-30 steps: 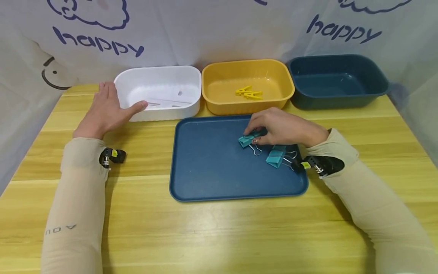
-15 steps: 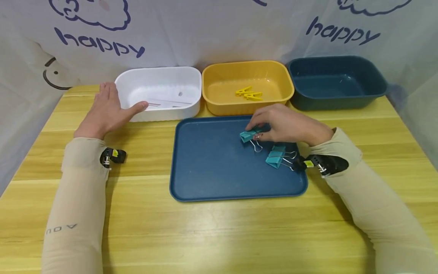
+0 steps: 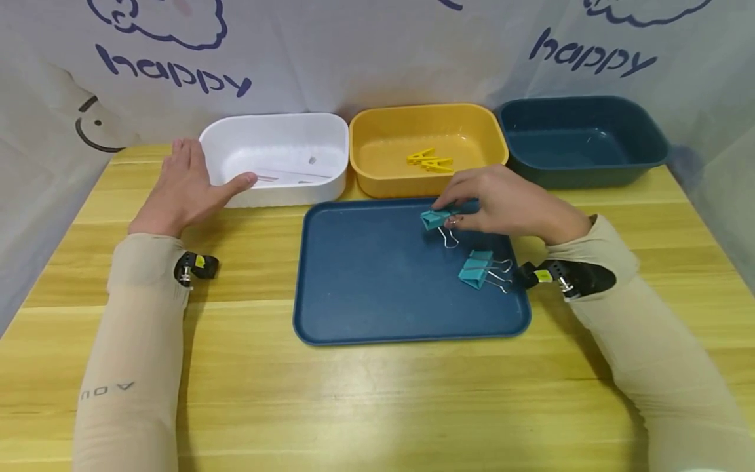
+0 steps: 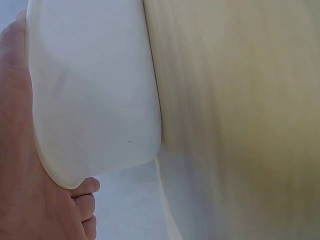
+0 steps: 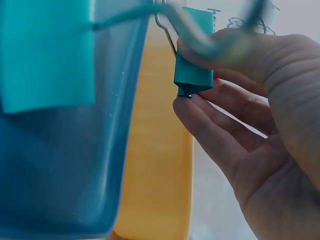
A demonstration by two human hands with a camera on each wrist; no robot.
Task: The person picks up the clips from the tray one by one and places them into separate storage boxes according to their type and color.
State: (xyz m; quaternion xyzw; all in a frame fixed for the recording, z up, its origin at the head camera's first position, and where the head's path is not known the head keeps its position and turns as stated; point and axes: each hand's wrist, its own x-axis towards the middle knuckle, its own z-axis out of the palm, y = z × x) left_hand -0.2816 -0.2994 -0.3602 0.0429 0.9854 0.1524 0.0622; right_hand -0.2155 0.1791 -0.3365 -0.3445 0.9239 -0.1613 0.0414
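Observation:
My right hand pinches a teal binder clip between thumb and fingers, above the far right part of the dark blue tray. In the right wrist view the held clip sits at the fingertips. A second teal binder clip lies on the tray near its right side, its wire handles pointing right. My left hand rests with straight fingers on the left end of the white bin; its thumb lies over the front rim. The left wrist view shows the bin's outer wall against the palm.
Behind the tray stand the white bin with thin flat pieces inside, a yellow bin with yellow clothespins, and a dark teal bin at the right. A cloth hangs behind. The wooden table extends toward me.
My right hand has lifted the pinched binder clip off the tray and moved it slightly away from me and to the right. The left hand stays on the white bin.

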